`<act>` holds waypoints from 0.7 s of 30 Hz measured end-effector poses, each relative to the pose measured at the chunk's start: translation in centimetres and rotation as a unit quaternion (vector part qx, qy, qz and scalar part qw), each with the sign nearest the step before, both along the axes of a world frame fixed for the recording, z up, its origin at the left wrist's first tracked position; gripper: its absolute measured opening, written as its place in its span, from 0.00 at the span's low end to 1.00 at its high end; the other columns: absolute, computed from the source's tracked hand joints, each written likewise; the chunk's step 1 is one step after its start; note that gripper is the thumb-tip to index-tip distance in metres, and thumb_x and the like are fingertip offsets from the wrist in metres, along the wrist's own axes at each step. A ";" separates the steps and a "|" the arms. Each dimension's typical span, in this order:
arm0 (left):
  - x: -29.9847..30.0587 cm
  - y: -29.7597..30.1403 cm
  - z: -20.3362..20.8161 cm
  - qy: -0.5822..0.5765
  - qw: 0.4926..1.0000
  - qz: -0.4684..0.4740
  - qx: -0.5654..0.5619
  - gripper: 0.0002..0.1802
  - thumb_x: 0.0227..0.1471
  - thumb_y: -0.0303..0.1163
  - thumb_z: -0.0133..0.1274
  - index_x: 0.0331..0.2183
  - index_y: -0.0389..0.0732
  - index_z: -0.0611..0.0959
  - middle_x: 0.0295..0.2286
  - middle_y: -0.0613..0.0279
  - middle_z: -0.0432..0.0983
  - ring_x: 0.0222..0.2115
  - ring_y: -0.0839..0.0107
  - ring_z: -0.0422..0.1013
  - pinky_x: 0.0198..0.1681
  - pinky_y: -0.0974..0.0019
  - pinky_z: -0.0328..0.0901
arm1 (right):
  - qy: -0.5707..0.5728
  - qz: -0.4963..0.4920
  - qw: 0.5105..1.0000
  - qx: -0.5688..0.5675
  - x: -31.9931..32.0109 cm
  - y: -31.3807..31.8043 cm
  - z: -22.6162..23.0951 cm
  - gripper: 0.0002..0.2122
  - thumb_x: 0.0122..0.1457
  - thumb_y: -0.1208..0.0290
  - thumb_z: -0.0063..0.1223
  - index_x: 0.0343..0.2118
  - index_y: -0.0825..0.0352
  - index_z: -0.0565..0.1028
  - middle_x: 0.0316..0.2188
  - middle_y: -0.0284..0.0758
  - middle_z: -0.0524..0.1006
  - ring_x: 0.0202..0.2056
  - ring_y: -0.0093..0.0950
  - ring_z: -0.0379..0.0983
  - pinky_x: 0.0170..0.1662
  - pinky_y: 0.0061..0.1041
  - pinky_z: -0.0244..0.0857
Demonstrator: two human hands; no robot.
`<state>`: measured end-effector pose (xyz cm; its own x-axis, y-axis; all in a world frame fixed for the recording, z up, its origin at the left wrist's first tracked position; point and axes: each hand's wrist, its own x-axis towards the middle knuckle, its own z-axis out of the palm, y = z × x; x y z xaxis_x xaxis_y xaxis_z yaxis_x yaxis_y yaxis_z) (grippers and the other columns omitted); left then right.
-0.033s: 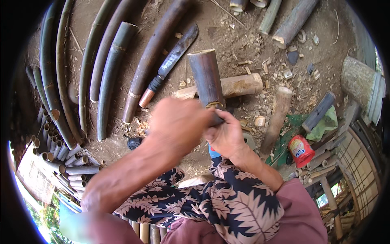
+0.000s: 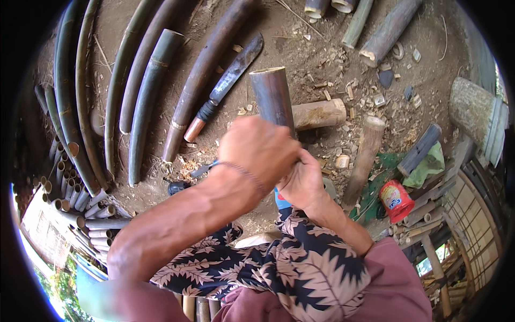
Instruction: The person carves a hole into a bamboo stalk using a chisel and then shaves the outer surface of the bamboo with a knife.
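Note:
A dark bamboo tube [image 2: 271, 96] with a pale cut end points away from me. It crosses over a short bamboo log [image 2: 320, 114] on the ground, and its near part is hidden behind my hands. My left hand [image 2: 260, 146] is a closed fist over that near part; what its fingers grip is hidden. Just to its right, touching it, my right hand [image 2: 301, 180] has its fingers curled in, and what it holds cannot be made out. A large knife [image 2: 236, 67] with a black-wrapped, copper-coloured handle lies to the left of the tube.
Several long bamboo poles [image 2: 145, 107] lie on the left. Short tubes are stacked at the lower left [image 2: 75, 190]. Right of my hands lie another log [image 2: 365, 161], a red packet [image 2: 397, 200] and a green plastic sheet [image 2: 426, 166]. Chips [image 2: 348, 88] litter the dirt floor.
My left fist has moved away from me and slightly right along the tube, now covering more of it and the dark piece that showed between my hands. My right hand stays nearly in place.

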<state>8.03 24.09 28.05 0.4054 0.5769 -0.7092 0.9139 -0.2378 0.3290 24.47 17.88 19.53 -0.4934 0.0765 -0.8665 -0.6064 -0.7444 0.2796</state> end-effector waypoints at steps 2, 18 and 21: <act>-1.2 -2.4 -0.4 -0.022 0.990 0.135 0.043 0.10 0.39 0.33 0.58 0.29 0.41 0.83 0.25 0.54 0.81 0.24 0.59 0.79 0.29 0.58 0.74 | 0.038 0.031 0.998 0.034 0.1 0.0 -0.7 0.12 0.66 0.64 0.42 0.40 0.66 0.75 0.32 0.37 0.80 0.25 0.30 0.77 0.31 0.31 0.72; 0.1 -0.7 1.2 0.024 1.000 0.009 -0.005 0.05 0.49 0.29 0.54 0.27 0.42 0.83 0.24 0.57 0.80 0.24 0.63 0.78 0.26 0.61 0.71 | 0.108 -0.041 0.993 0.011 1.1 -0.6 -1.0 0.14 0.68 0.59 0.39 0.46 0.61 0.73 0.37 0.39 0.80 0.27 0.32 0.80 0.31 0.29 0.75; -2.1 -4.1 0.6 0.010 1.000 0.018 -0.023 0.07 0.48 0.30 0.55 0.32 0.40 0.79 0.24 0.59 0.79 0.25 0.62 0.78 0.26 0.59 0.71 | 0.184 0.046 0.979 0.067 1.7 -3.1 -1.2 0.14 0.68 0.58 0.40 0.47 0.61 0.73 0.34 0.38 0.81 0.27 0.32 0.80 0.31 0.29 0.75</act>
